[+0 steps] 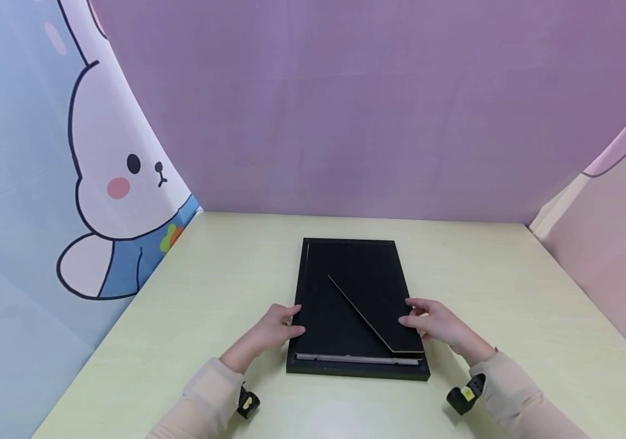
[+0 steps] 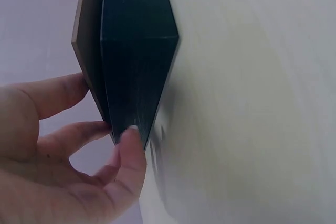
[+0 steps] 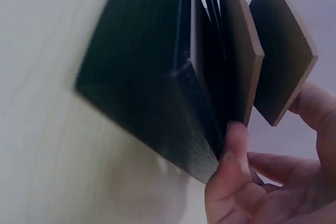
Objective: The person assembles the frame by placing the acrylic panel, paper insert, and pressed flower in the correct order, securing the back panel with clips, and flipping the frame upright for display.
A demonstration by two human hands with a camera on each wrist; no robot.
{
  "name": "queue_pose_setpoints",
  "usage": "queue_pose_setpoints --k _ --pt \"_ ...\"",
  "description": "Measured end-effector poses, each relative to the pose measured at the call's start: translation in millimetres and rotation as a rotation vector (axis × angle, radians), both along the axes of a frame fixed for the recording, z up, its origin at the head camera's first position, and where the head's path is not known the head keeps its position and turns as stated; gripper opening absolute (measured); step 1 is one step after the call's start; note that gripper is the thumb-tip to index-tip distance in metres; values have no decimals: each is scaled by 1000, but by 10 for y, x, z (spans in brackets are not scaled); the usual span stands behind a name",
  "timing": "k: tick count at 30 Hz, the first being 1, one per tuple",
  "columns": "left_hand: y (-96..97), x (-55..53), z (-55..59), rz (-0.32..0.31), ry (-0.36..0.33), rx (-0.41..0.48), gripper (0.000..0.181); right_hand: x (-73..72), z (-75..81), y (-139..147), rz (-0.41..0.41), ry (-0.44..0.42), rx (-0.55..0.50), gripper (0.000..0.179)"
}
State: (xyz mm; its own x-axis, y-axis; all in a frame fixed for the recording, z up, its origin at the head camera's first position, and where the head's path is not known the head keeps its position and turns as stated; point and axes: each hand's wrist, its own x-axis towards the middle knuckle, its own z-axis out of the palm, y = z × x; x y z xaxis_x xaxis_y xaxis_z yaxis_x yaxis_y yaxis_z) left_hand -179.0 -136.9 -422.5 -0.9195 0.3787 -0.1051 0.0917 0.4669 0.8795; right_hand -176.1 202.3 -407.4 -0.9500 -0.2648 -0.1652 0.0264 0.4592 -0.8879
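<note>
A black picture frame (image 1: 356, 369) lies back side up on the table, with its near end toward me. Its backing board (image 1: 318, 305) sits tilted, the near end raised above the frame with a gap between. On the board is a slanted black easel stand (image 1: 378, 311), standing away from it in the right wrist view. My left hand (image 1: 274, 329) pinches the board's left edge, one fingertip against the frame's side. At the right edge my right hand (image 1: 437, 322) holds the backing board (image 3: 247, 72), thumb on the stand (image 3: 286, 51).
The frame stands on a pale wooden table (image 1: 208, 292). Behind it hangs a purple cloth (image 1: 345, 122). A cloth with a cartoon rabbit (image 1: 126, 183) borders the left side, and a pink cloth (image 1: 620, 244) the right.
</note>
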Motion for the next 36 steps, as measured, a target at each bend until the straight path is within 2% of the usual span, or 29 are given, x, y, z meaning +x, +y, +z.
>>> queue_pose_setpoints --k 8,17,22,32,36 --pt "24 -6 -21 10 10 -15 54 -9 -18 -2 -1 19 52 63" --pt "72 55 17 45 87 -168 53 -7 -42 -26 -5 9 41 63" --pt "92 75 29 48 95 -226 54 -5 -41 -55 24 24 45 60" --pt "77 87 7 35 85 -207 56 -7 -60 -65 20 3 66 59" --pt "74 112 17 5 43 -225 62 6 -57 -63 20 5 52 59"
